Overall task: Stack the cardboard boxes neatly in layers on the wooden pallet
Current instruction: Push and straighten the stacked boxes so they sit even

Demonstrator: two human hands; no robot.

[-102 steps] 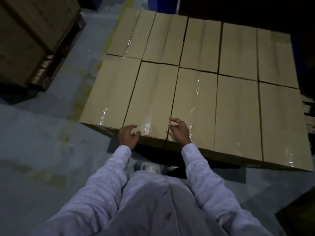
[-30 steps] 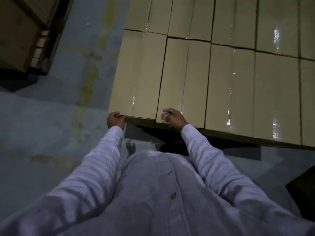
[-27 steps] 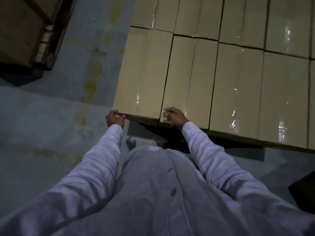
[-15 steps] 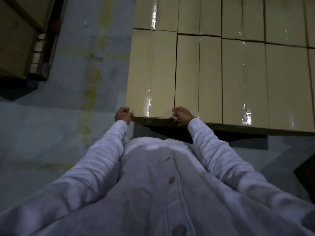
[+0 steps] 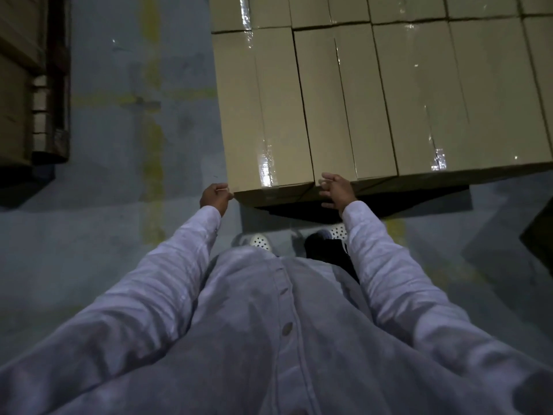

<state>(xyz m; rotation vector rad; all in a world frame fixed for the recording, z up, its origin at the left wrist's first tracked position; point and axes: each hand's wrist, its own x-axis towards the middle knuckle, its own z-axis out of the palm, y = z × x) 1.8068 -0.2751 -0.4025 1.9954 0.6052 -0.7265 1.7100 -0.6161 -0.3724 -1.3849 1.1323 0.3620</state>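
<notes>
1. The corner box [image 5: 266,115] is seated at the near-left corner of the box layer [image 5: 449,85], against its neighbours.
2. Its outer corner is touched by the left hand [image 5: 215,196], fingers curled; a grip cannot be told.
3. Its near-right corner is met by the right hand [image 5: 336,191], fingers loosely spread, nothing held.
4. A second stack [image 5: 18,85] is seen well apart, leftward.

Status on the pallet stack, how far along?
Done: the visible top layer sits tight in two rows. In hand: the corner box; left hand pinches its near-left corner, right hand open at its near edge. Left: cannot tell; nothing under this layer shows, nor any loose box.
</notes>
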